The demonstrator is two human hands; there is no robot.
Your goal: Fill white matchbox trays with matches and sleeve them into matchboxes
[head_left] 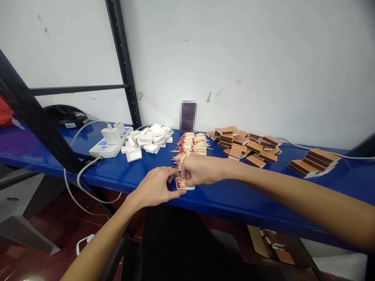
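Observation:
A small white matchbox tray (190, 188) holding red-tipped matches (182, 183) lies near the front edge of the blue shelf. My left hand (156, 185) is at the tray's left side, its thumb along the front and its fingers at the back left corner, gripping it. Over the tray's right part is my right hand (197, 170), fingers pinched together and touching the matches inside; what lies between the fingertips is hidden. Just behind my hands spreads a heap of loose matches (191, 144), red heads mostly to the left.
White trays (149, 139) are piled at the left, beside a power strip (109, 144) with cables. Brown matchboxes (254, 146) lie scattered at the right, with a stack (315, 162) farther right. A pixelated dark object (188, 116) stands against the wall. A black post (124, 62) rises at the left.

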